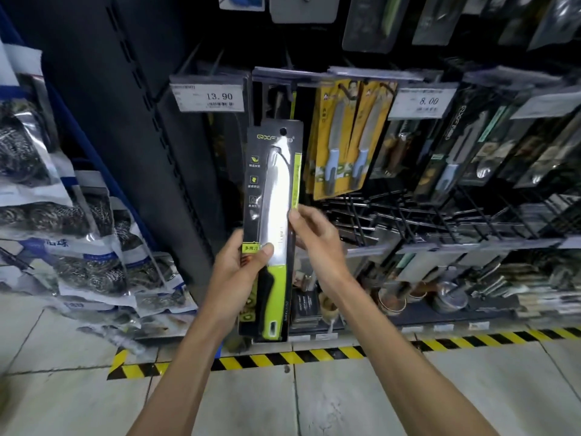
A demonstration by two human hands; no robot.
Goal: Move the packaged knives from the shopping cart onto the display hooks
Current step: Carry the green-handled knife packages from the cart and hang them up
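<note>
At the far left hang bags of steel scourers (47, 184), which have no part in this job. To their right, the price tag (209, 96) reading 13.90 marks the first row of hooks. Just right of it, the packaged knife (273, 190) stands upright in front of the display, blade up and green handle down, out of the cart and not yet hung. The left hand (242, 272) grips its lower left edge, thumb pressed on the card's front and fingers curled behind. The right hand (317, 234) pinches the right edge at mid-height between thumb and fingers. The hang hole (283, 131) sits at the card's top centre, below the dark packs (279, 99) that hang behind it; the hook tip itself cannot be made out. To do this well, the person should probably raise the card, keep it square, line the hole up with the hook's tip, then push it back, guiding with the right hand. Further right hang yellow-carded knives (342, 136) and the 8.00 tag (423, 102).
</note>
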